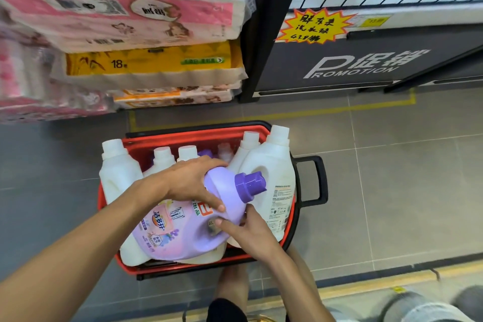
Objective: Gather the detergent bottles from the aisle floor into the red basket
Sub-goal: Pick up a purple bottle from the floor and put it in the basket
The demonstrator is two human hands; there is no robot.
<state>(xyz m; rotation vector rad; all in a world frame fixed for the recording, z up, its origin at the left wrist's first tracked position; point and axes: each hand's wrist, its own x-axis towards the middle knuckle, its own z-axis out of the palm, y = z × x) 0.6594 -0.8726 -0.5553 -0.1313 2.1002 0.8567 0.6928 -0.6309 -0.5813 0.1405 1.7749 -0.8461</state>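
your left hand wraps the shoulder of the purple bottle; your right hand pinches its lower side, both grips closed on it. the bottle lies tilted over the near end of the red basket, resting on the white bottles. lower it into a gap, cap up, before letting go.
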